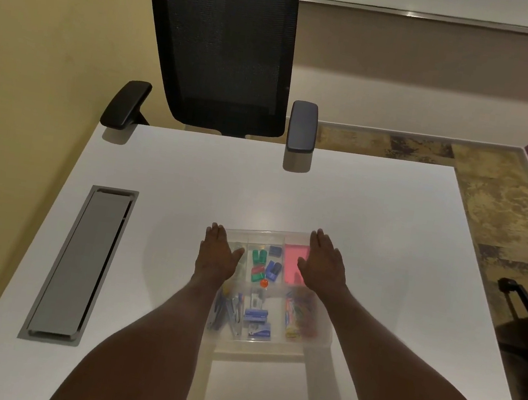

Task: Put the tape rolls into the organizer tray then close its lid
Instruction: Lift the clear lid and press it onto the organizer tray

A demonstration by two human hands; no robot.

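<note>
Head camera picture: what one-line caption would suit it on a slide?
Two open hands, left hand and right hand, flat over a clear organizer tray of stationery on a white desk.

Head view. Two forearms enter from the bottom edge, both bare from the elbow region to the wrist: no sleeves, no cuffs visible anywhere in frame. Left hand (217,254): bare, no glove, no ring or bracelet discernible. Right hand (324,265): bare likewise, no glove, no watch or band at the wrist. Fingers (318,238) on both hands unadorned as far as resolution allows; nails too small and dim to judge. No tattoos, marks, bandages or tape discernible on either forearm. Upper arms and clothing lie outside the frame.
</note>
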